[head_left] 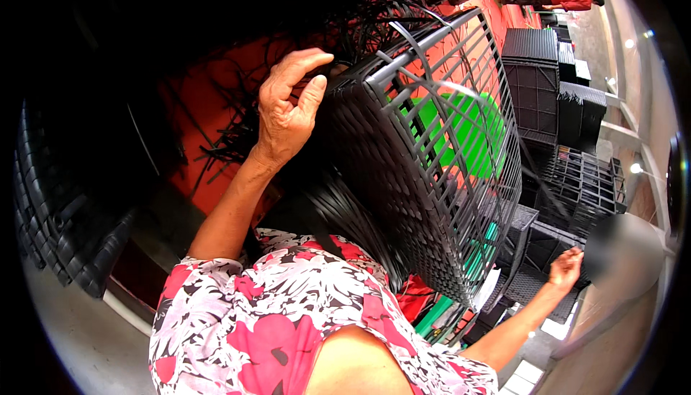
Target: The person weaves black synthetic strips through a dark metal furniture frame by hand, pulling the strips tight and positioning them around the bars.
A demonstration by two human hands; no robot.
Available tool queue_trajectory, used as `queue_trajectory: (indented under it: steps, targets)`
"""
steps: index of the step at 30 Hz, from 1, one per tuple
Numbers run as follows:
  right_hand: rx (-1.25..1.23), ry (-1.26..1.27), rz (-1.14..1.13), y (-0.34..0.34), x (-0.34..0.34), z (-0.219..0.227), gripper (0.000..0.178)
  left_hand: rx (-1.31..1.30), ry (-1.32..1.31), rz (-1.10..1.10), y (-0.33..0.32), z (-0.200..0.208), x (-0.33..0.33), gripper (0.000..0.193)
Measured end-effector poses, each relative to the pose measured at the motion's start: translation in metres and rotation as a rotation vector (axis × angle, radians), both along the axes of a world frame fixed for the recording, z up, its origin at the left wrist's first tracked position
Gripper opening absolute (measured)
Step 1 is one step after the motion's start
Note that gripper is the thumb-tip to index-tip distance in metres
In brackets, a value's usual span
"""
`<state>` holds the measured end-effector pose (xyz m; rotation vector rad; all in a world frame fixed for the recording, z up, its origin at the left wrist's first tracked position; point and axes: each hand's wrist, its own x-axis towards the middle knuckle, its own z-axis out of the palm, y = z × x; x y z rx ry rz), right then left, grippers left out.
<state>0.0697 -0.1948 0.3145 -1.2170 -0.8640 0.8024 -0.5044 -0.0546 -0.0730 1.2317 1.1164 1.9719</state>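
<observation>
One black woven basket (425,157) tipped on edge right in front of you, loose strips sticking out top. Looks light, stiff frame, springy weave; grab rim bars. Your left hand (291,103) raised at corner, fingers curled, pinching strip maybe. Right hand (566,268) low, open, empty.

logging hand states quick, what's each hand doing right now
Left hand: fingers curled at the top corner of the black woven plastic basket; a grip cannot be told.
Right hand: open, holding nothing.
</observation>
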Motion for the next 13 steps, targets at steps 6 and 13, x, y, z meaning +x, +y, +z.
queue_trajectory:
  steps: [6,13]
  targets:
    - [0.334,-1.814,-0.442,0.019,-0.072,0.060,0.019,0.144,0.018,-0.075,0.001,0.033,0.000,0.031]
    - [0.377,-1.808,-0.197,0.011,-0.086,0.099,0.024,0.141,0.311,-0.130,0.015,0.050,0.000,0.026]
